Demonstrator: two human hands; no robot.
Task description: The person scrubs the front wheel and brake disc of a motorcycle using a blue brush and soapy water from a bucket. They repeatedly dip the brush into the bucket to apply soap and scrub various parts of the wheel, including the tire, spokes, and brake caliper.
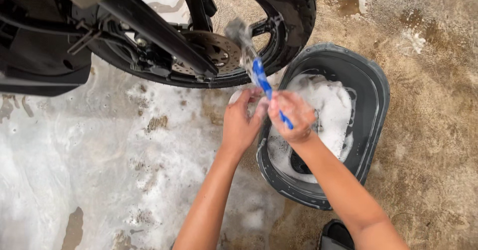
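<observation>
The right hand is clenched around the blue handle of a soapy brush (bristles blurred), held over the dark tub of suds. The left hand cups its fingers just beside the handle, near the motorcycle wheel on the wet floor

One head-worn camera looks steeply down, close over the wet ground (single view only).
</observation>
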